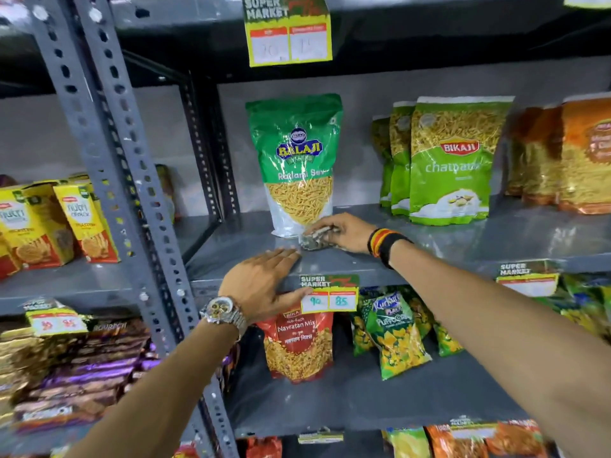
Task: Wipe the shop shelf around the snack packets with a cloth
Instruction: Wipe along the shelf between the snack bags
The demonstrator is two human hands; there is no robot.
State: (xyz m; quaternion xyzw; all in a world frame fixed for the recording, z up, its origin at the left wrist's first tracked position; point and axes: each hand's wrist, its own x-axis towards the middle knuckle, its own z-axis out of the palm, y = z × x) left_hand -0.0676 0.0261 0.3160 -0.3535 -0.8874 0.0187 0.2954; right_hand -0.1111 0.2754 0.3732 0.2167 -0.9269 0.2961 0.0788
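A grey metal shelf (446,242) runs across the middle of the view. A green Balaji snack packet (297,160) stands upright on it. My right hand (344,231) presses a crumpled grey cloth (314,241) onto the shelf right in front of that packet's base. My left hand (261,282) lies flat, fingers spread, on the shelf's front edge, with the thumb beside a price tag (329,294). To the right stand green Bikaji packets (449,160) and orange packets (575,157).
A perforated grey upright (109,153) stands at the left, with yellow biscuit boxes (49,223) beyond it. The shelf below holds a red Navratan Mix packet (299,345) and a green Kurkure packet (396,335). Another price tag (287,31) hangs from the shelf above.
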